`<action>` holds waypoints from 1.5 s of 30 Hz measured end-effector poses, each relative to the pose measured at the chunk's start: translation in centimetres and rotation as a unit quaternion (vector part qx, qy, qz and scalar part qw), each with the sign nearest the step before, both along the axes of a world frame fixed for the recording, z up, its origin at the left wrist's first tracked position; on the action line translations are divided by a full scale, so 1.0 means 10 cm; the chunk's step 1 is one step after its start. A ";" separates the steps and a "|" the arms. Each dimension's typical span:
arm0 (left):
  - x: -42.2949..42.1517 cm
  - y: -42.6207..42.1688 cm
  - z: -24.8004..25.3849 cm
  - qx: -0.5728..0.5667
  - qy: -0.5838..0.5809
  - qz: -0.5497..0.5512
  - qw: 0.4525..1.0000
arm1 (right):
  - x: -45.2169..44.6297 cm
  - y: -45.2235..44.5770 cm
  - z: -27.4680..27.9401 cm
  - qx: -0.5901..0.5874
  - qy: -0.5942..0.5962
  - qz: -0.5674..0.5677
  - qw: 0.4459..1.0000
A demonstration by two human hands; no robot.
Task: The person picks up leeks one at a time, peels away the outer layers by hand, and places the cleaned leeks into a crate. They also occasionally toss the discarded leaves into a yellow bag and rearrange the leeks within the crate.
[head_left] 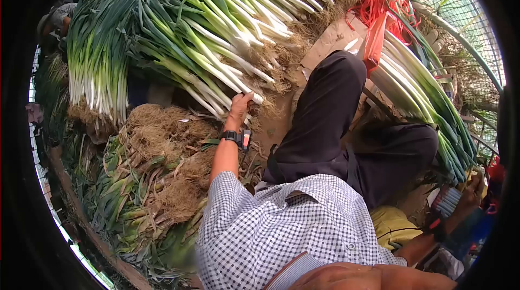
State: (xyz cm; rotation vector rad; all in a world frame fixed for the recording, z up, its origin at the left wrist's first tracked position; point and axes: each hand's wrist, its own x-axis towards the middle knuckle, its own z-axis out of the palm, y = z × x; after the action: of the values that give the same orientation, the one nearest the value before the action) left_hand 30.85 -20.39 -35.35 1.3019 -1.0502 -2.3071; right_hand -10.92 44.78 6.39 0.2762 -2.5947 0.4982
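My left hand (240, 108), with a dark watch on its wrist, has its fingers closed round the white root end of a leek (230, 77) at the near edge of a large heap of leeks (216, 24). Their long white stalks and stringy roots point toward me. My right hand (473, 190) is far out to the right, in shade. It is close to the dark green tips of a leek bundle (428, 95) beside my knee; its fingers do not show clearly. A red-orange strip (375, 46) lies at the white end of that bundle.
A pile of leek waste with matted roots (168, 154) lies on the left, below an upright leek bunch (97, 81). Red ties (374, 5) and cardboard (333, 38) are beyond my knee. Yellow cloth (394, 225) lies by my right side. Green netting (460, 3) borders the upper right.
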 end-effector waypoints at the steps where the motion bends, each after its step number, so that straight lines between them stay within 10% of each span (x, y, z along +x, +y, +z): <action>1: 0.05 0.06 0.39 0.028 0.060 -0.004 0.998 | -0.16 -0.14 -0.03 -0.046 -0.017 0.024 0.998; 6: 0.19 0.38 1.47 0.079 0.281 0.063 0.954 | -0.15 -2.02 -0.09 -0.061 -0.040 0.199 0.977; 13: -0.12 0.67 2.03 0.082 0.395 0.048 0.914 | 0.83 -4.13 -0.23 0.034 -0.080 0.613 0.785; 23: -0.89 1.18 2.31 -0.183 0.217 0.120 0.951 | 1.29 -4.64 -0.72 -0.040 -0.509 0.596 0.620; 27: -0.92 1.34 2.41 -0.293 0.146 0.063 0.943 | 1.43 -5.06 -0.62 0.103 -0.461 0.617 0.630; 29: -0.92 1.35 2.36 -0.401 0.088 0.009 0.912 | 1.37 -5.24 -0.91 -0.071 -0.533 0.652 0.535; 37: -0.90 1.15 2.66 -0.531 0.056 -0.113 0.838 | 1.42 -6.08 -0.77 -0.288 -0.516 0.594 0.546; 41: -0.90 0.79 2.99 -0.640 0.062 -0.171 0.746 | 1.01 -6.01 -0.14 -0.195 -0.328 0.626 0.680; 45: -0.77 0.21 3.51 -0.592 -0.001 -0.035 0.805 | 0.62 -5.46 0.35 -0.071 -0.301 0.574 0.759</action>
State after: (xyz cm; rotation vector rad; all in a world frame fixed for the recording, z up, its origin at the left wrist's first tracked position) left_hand 23.17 -18.33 -0.21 0.6867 -2.0239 -1.1207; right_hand -4.69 -9.83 9.91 1.9842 -2.6071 1.3528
